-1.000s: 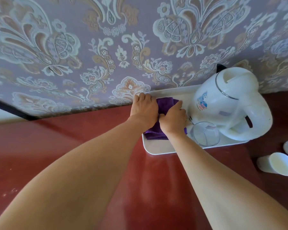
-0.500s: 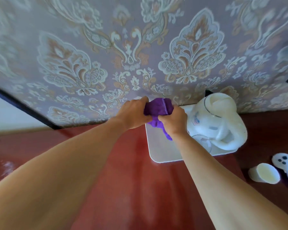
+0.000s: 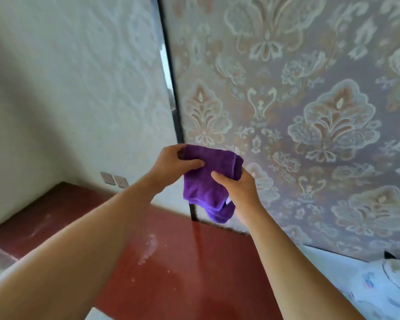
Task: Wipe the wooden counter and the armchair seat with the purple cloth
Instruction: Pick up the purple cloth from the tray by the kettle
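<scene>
The purple cloth point(image 3: 208, 181) hangs folded in the air in front of the patterned wall, well above the reddish wooden counter point(image 3: 178, 262). My left hand point(image 3: 173, 161) pinches its upper left corner. My right hand point(image 3: 238, 188) grips its right side, thumb on the front. A whitish dusty smear point(image 3: 148, 248) lies on the counter below the cloth. The armchair is out of view.
A white kettle point(image 3: 383, 285) on a white tray point(image 3: 321, 257) stands at the lower right corner. Two wall switches point(image 3: 114, 179) sit on the pale wall at the left, above the counter's far end. A dark vertical strip point(image 3: 171, 88) divides the two walls.
Both hands lifted the purple cloth off the white tray and carried it up and to the left. The view swung left, so the kettle and tray slid to the lower right.
</scene>
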Available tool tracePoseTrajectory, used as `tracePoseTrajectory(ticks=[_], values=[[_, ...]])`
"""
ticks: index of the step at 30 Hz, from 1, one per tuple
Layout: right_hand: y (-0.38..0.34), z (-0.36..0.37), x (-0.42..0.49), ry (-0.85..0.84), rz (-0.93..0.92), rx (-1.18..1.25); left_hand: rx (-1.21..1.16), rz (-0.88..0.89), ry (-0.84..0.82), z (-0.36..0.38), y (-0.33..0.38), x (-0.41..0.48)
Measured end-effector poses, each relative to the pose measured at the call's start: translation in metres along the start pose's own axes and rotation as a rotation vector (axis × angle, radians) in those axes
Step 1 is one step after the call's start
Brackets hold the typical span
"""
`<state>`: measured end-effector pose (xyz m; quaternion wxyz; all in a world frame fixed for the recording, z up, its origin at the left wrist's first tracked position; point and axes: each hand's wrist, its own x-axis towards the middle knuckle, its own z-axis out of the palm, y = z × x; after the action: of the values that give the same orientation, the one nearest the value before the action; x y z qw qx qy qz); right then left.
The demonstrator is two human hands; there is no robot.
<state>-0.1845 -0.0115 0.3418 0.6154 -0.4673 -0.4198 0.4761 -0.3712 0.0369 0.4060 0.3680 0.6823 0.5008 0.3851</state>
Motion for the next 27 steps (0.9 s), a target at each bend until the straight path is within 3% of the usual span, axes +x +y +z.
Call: tracePoseTrajectory(ticks=[5, 10, 14, 20, 27], values=[[-0.039, 0.163, -0.034, -0.297, -0.074, 0.064, -0.179, -0.245, 0.28, -0.144, -0.017, -0.078], [-0.037, 0.322, -0.08, -0.553, -0.11, -0.008, -0.247, -0.352, 0.48, -0.279, -0.057, -0.159], [-0.016, 0.433, -0.108, -0.601, -0.077, 0.006, -0.334, -0.453, 0.544, -0.365, -0.098, -0.203], [0.036, 0.542, -0.119, -0.634, -0.01, -0.047, -0.355, -0.402, 0.641, -0.443, -0.176, -0.231], [0.108, 0.622, -0.076, -0.635, 0.062, -0.098, -0.042, -0.393, 0.921, -0.495, -0.251, -0.202]])
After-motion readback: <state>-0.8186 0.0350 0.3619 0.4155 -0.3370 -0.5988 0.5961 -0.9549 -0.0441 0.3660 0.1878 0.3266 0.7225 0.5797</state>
